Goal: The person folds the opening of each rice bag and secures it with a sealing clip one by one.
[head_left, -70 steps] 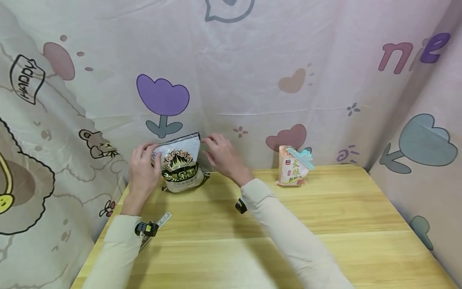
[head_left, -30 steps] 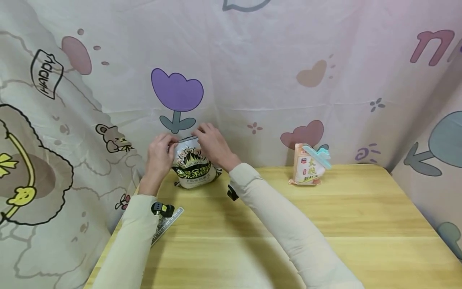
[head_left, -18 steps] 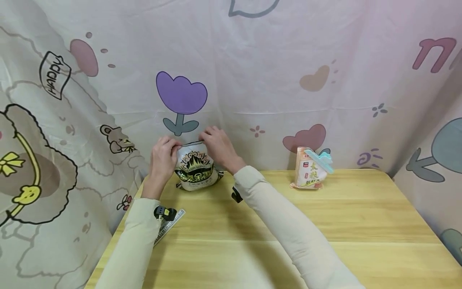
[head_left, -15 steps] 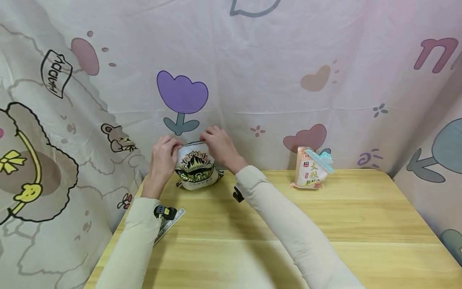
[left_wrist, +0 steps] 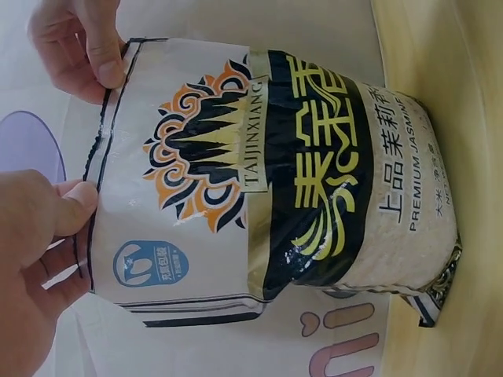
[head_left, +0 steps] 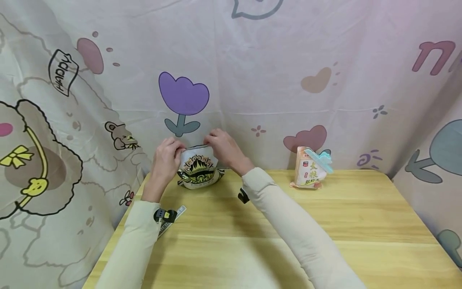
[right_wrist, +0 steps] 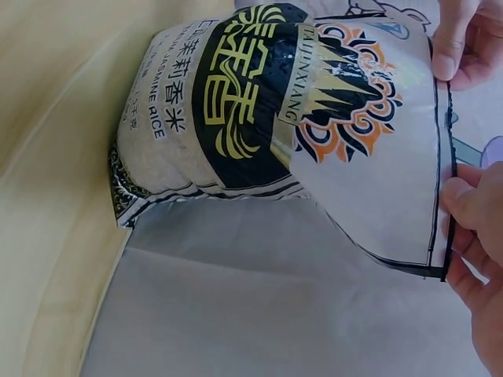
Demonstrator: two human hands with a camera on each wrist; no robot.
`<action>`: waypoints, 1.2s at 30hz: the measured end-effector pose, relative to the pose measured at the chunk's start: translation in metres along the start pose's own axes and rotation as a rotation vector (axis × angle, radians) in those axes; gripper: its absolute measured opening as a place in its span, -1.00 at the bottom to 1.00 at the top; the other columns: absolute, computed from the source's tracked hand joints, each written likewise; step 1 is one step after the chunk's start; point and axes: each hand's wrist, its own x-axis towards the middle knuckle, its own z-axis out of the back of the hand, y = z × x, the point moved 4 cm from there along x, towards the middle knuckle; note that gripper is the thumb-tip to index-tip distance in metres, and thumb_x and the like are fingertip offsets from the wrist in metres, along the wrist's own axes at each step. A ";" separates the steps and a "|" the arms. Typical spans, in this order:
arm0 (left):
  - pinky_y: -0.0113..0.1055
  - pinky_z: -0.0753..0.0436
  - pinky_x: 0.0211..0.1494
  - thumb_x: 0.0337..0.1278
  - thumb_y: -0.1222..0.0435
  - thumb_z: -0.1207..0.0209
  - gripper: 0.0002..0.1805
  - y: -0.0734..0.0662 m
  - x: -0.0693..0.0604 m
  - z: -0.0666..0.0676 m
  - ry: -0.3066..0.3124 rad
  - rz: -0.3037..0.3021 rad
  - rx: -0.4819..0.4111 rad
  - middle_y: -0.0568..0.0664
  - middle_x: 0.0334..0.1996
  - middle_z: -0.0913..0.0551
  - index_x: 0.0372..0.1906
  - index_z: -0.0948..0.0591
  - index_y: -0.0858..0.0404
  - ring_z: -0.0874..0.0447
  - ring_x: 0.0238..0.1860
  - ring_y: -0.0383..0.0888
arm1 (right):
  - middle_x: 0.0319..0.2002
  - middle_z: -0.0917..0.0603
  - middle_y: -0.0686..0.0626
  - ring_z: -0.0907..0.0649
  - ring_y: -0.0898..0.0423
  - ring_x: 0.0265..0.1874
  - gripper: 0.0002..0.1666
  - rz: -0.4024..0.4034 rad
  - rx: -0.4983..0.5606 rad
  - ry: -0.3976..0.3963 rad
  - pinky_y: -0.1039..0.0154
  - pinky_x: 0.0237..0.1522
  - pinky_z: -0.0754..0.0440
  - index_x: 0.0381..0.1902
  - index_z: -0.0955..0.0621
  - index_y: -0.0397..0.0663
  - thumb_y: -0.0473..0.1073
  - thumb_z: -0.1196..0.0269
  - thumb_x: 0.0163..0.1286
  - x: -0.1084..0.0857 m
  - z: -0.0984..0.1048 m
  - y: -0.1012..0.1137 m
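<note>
A bag of jasmine rice [head_left: 199, 167], white with a black band and gold lettering, stands upright at the back left of the table. My left hand [head_left: 167, 160] pinches the left end of its dark-edged top. The right end of that top is pinched by my right hand [head_left: 226, 149]. In the left wrist view, the left hand [left_wrist: 35, 236] has its thumb on the front of the bag [left_wrist: 208, 149]. The right wrist view shows the right hand [right_wrist: 479, 228] with its thumb on the front and fingers behind the edge.
A small orange and white packet [head_left: 306, 170] with a light blue clip [head_left: 321, 159] on its upper part stands at the back, right of the bag. A ruler-like strip [head_left: 178, 214] lies partly under the left wrist. Behind the table [head_left: 325, 212] hangs a printed curtain [head_left: 252, 60].
Both hands have come onto the bag's top edge; earlier the right one was just beside its corner. Lately the bag's top has dipped slightly, and the head view has shifted.
</note>
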 end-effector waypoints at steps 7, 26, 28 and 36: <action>-0.13 -0.57 -0.25 0.20 0.58 -0.31 -0.94 -0.015 -0.012 0.000 0.015 -0.004 0.012 0.12 -0.40 -0.59 -0.36 -0.71 0.43 -0.52 -0.31 0.09 | -0.16 -0.69 -0.04 -0.63 0.05 -0.12 -0.63 -0.008 0.002 0.011 0.30 -0.04 -0.62 -0.14 -0.75 -0.09 -0.59 -0.23 0.28 -0.016 0.006 0.004; -0.19 -0.59 -0.22 0.19 0.60 -0.30 -0.88 -0.074 -0.018 -0.008 0.055 -0.099 -0.074 0.05 -0.35 -0.61 -0.30 -0.73 0.36 -0.52 -0.25 0.03 | -0.22 -0.67 -0.04 -0.60 0.02 -0.20 -0.80 -0.024 0.025 -0.078 0.25 -0.11 -0.63 -0.23 -0.72 -0.15 -0.48 -0.23 0.42 -0.074 0.053 0.005; -0.19 -0.60 -0.22 0.18 0.60 -0.31 -0.87 -0.081 -0.021 -0.010 0.056 -0.106 -0.079 0.03 -0.35 -0.61 -0.30 -0.73 0.35 -0.52 -0.25 0.02 | -0.23 -0.67 -0.03 -0.59 0.03 -0.22 -0.79 -0.018 0.009 -0.082 0.27 -0.16 -0.62 -0.24 -0.72 -0.15 -0.50 -0.22 0.41 -0.082 0.057 0.006; -0.27 -0.59 -0.24 0.17 0.60 -0.32 -0.87 -0.106 -0.036 -0.014 0.059 -0.101 -0.100 0.00 -0.36 -0.58 -0.29 -0.74 0.33 -0.49 -0.25 -0.04 | -0.27 -0.65 -0.03 -0.57 0.05 -0.26 -0.67 0.008 0.006 -0.105 0.30 -0.25 -0.59 -0.27 -0.72 -0.15 -0.61 -0.17 0.28 -0.112 0.073 0.011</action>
